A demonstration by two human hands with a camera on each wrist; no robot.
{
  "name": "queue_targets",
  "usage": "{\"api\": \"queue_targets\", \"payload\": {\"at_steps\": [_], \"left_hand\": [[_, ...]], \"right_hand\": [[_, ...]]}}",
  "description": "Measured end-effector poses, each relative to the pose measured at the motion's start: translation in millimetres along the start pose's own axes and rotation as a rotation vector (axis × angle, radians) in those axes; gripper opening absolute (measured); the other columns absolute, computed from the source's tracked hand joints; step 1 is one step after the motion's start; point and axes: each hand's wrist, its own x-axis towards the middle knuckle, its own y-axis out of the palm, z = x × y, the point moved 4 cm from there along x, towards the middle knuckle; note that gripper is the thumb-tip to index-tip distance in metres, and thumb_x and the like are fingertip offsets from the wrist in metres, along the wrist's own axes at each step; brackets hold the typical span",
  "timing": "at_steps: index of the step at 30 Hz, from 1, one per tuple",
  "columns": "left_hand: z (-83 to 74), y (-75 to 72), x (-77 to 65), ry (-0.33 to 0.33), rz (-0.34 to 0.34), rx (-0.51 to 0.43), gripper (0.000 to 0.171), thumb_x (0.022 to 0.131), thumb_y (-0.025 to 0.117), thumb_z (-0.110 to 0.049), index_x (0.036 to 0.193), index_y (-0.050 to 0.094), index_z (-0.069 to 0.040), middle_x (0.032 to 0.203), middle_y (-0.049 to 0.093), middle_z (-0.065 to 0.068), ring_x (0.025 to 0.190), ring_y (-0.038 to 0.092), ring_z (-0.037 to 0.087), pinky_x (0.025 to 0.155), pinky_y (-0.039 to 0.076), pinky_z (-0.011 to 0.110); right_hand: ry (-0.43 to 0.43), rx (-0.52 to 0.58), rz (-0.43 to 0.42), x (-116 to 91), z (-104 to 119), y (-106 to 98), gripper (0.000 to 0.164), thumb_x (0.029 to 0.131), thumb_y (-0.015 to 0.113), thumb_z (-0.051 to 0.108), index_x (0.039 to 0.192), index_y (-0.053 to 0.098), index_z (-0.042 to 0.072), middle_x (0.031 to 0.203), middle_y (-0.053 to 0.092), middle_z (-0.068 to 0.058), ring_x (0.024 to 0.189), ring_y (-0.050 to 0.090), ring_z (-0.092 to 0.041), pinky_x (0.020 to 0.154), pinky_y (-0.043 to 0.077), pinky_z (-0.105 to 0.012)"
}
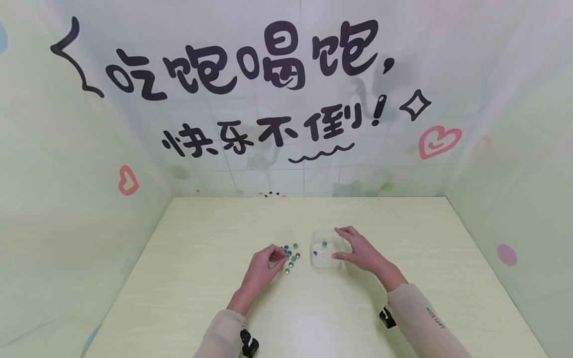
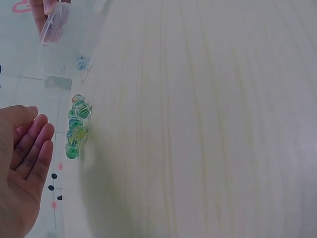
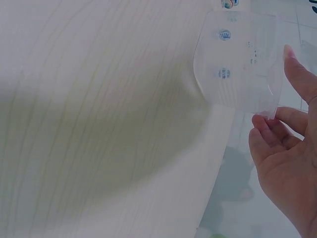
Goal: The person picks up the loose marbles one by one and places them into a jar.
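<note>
My left hand (image 1: 265, 264) is held over a loose cluster of glass marbles (image 1: 293, 258), thumb and fingertips drawn close together. The left wrist view shows this hand (image 2: 25, 163) raised off the marbles (image 2: 79, 133), which are greenish and clear with coloured swirls; I cannot tell whether a marble is pinched behind the thumb. To the right, a clear plastic box (image 1: 320, 263) stands on the table with two blue marbles inside. My right hand (image 1: 362, 252) grips the box's right side near the rim, thumb and fingers spread along it, as the box (image 3: 242, 89) in the right wrist view confirms.
The pale wood-grain table (image 1: 188, 298) ends at a printed fabric backdrop (image 1: 206, 179) with black lettering and pink hearts. Fabric sides rise at left and right. A black strap device (image 1: 248, 343) sits at the left wrist, another (image 1: 387, 317) at the right.
</note>
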Motion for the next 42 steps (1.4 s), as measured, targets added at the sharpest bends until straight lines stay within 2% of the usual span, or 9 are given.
{"api": "queue_targets", "payload": {"at_steps": [8,16,23,35,42], "left_hand": [[6.5,0.4,-2.3,-0.009,0.015,-0.027,0.013,0.088,0.073,-0.005,0.099,0.066,-0.009,0.094,0.071,0.003,0.089,0.067,0.015,0.081,0.06,0.024],[11.6,1.4,-3.9,-0.007,0.021,-0.028,0.014,0.086,0.073,-0.002,0.098,0.066,-0.006,0.093,0.071,0.005,0.086,0.067,0.015,0.078,0.059,0.022],[16.8,2.2,-5.3,-0.013,0.024,-0.014,0.015,0.087,0.073,-0.002,0.099,0.066,-0.006,0.094,0.071,0.005,0.086,0.068,0.015,0.078,0.06,0.022],[21.2,3.2,-6.5,-0.028,0.015,0.011,0.017,0.085,0.074,0.0,0.099,0.067,-0.006,0.094,0.071,0.004,0.086,0.068,0.014,0.078,0.06,0.022],[21.6,4.0,-7.6,-0.022,0.036,0.035,0.018,0.084,0.073,0.0,0.099,0.067,-0.007,0.094,0.071,0.003,0.086,0.067,0.013,0.078,0.059,0.022]], "right_hand": [[0.0,0.005,-0.001,0,1,0,0.075,0.09,0.074,0.024,0.148,0.038,-0.006,0.141,0.046,-0.025,0.127,0.051,-0.043,0.106,0.047,-0.058],[0.003,0.007,-0.002,1,0,0,0.076,0.09,0.074,0.027,0.148,0.038,-0.006,0.14,0.046,-0.024,0.127,0.051,-0.042,0.106,0.047,-0.057],[0.007,0.007,0.0,1,0,0,0.075,0.09,0.074,0.024,0.148,0.038,-0.006,0.14,0.046,-0.024,0.127,0.052,-0.042,0.106,0.047,-0.057],[0.006,-0.006,0.003,1,-1,0,0.078,0.09,0.074,0.031,0.149,0.038,-0.006,0.14,0.046,-0.024,0.128,0.051,-0.041,0.106,0.047,-0.057],[0.002,-0.001,0.002,0,0,0,0.077,0.09,0.074,0.029,0.148,0.038,-0.006,0.14,0.046,-0.024,0.127,0.052,-0.042,0.106,0.047,-0.057]]}}
